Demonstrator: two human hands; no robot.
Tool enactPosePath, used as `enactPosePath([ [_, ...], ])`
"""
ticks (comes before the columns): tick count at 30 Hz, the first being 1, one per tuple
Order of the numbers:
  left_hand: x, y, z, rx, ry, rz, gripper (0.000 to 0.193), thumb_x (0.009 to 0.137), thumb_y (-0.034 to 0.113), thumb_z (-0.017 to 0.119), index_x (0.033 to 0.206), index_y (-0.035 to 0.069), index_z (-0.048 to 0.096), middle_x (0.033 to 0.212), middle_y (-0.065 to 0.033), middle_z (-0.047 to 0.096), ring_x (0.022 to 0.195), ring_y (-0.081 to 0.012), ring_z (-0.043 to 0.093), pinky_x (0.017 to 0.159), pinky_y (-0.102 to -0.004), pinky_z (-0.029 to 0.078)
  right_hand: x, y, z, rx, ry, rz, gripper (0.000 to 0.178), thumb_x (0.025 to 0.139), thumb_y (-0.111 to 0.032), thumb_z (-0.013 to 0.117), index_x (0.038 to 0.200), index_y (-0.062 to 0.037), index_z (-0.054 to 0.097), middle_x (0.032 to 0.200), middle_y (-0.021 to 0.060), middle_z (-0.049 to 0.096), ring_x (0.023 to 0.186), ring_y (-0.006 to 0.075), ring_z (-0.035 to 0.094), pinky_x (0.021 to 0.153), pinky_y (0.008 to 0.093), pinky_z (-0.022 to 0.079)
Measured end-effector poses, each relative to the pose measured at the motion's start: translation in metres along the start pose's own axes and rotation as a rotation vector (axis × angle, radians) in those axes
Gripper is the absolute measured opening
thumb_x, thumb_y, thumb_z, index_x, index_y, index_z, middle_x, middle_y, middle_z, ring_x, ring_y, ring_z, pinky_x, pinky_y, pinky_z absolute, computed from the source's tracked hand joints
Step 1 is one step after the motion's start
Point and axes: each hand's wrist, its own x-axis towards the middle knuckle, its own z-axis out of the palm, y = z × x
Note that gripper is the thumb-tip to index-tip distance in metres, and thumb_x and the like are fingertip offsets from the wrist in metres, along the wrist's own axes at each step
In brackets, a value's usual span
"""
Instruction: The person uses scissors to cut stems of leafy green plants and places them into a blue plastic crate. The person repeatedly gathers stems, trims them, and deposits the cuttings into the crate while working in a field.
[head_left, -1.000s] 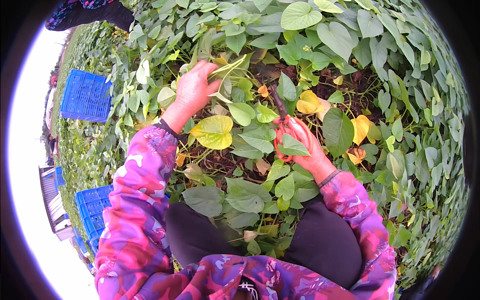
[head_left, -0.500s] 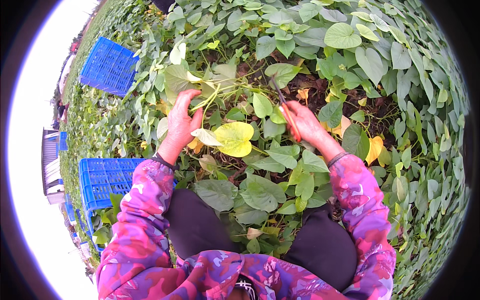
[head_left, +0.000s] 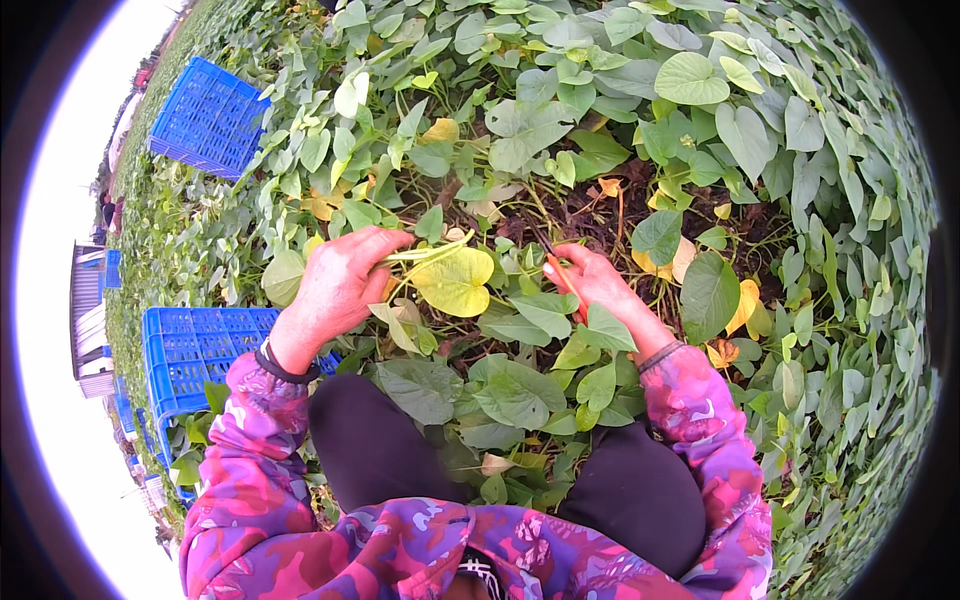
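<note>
A small bunch of cut green stems (head_left: 430, 254) is pinched in my left hand (head_left: 340, 285), its fingers closed and the stem ends pointing right. Just under the stems shows a yellow heart-shaped leaf (head_left: 455, 283); whether it belongs to the bunch I cannot tell. My right hand (head_left: 603, 288) is closed on a pair of snips with red-orange handles (head_left: 566, 278). Their dark blades (head_left: 541, 238) point up and left over the vines, apart from the stems. Low green leaves (head_left: 545, 312) partly cover the handles.
Dense heart-leaved vines (head_left: 745, 140) spread all around, with brown soil (head_left: 590, 215) showing beyond my right hand. A blue crate (head_left: 210, 118) lies at the far left. Another blue crate (head_left: 205, 345) with leaves in it stands beside my left arm. My knees (head_left: 640, 490) frame the near plants.
My left hand has drawn the stems toward me and to the left, off the plants beyond. My right hand with the snips has come nearer and slightly left.
</note>
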Motion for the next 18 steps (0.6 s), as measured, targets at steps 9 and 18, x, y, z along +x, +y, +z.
enactPosePath([
  [9, 0.194, 0.065, 0.071, 0.298, -0.097, 0.58, 0.047, 0.075, 0.0, 0.059, 0.121, 0.009, 0.057, 0.129, -0.0098, 0.056, 0.087, -0.0272, 0.067, 0.066, -0.039, 0.055, -0.023, -0.046, -0.11, 0.745, 0.383, -0.128, 0.038, 0.091, -0.028, 0.066, 0.116, -0.0043, 0.049, 0.071, 0.0006, 0.05, 0.049, 0.0085, 0.045, 0.041, 0.0235, 0.037],
  [18, 0.298, -0.058, 0.089, 0.653, -0.201, -0.027, 0.034, 0.083, 0.013, 0.063, 0.117, 0.012, 0.059, 0.111, -0.0138, 0.059, 0.098, -0.0327, 0.064, 0.082, -0.0445, 0.053, -0.049, -0.01, -0.131, 0.665, 0.574, -0.159, 0.041, 0.092, -0.027, 0.065, 0.12, -0.0006, 0.049, 0.067, 0.0013, 0.05, 0.047, 0.0082, 0.046, 0.041, 0.0242, 0.039],
])
